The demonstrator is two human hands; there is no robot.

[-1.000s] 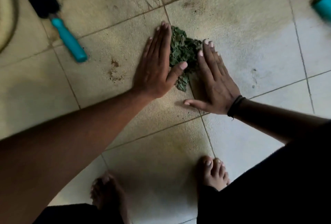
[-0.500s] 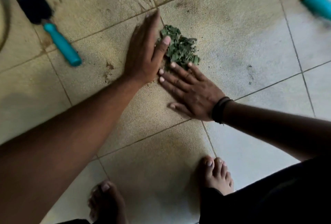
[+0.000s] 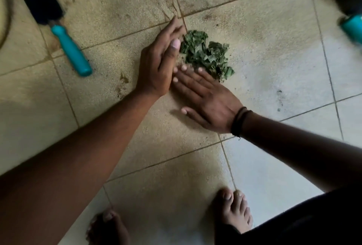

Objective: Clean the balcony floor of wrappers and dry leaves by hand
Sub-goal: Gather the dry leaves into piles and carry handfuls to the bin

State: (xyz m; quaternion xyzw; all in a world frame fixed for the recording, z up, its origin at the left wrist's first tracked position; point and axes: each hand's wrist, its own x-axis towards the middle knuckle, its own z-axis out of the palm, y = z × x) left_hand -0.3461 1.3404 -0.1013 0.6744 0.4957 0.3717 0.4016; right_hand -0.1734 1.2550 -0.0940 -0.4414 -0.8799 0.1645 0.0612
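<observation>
I count one pile of dry leaves [image 3: 205, 54] on the tiled floor [image 3: 264, 68], just far of my two hands. My left hand [image 3: 158, 62] stands on edge against the pile's left side, fingers straight and close together, holding nothing. My right hand [image 3: 205, 99] lies flat on the tile, fingers straight and slightly spread, tips touching the pile's near edge. One trowel [image 3: 58, 27] with a teal handle lies far left. Two bare feet [image 3: 233, 211] show near. I see no containers.

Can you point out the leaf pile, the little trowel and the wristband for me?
leaf pile [image 3: 205, 54], head view, middle of heap.
trowel [image 3: 71, 51], head view, teal handle.
wristband [image 3: 239, 121], head view, dark band on wrist.
</observation>
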